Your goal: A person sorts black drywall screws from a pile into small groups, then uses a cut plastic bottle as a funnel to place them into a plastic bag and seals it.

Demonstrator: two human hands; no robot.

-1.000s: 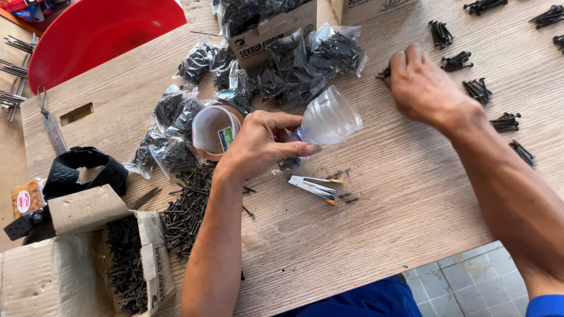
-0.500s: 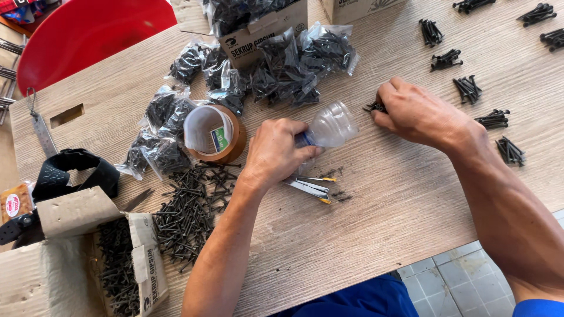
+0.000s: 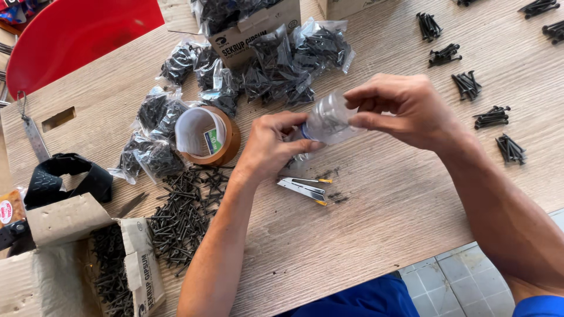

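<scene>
Both hands hold a clear bottle over the table

From the left: an open box spills loose screws within reach, tape roll beside bagged screws. Left hand grips the bottle's neck end, right hand pinches its cut wide end, seemingly steadying it sideways. The bottle is see-through, tilted, dark bits inside. Counted screw bundles lie apart at right

Both hands, L & R, hold clear plastic bottle over table.
</scene>
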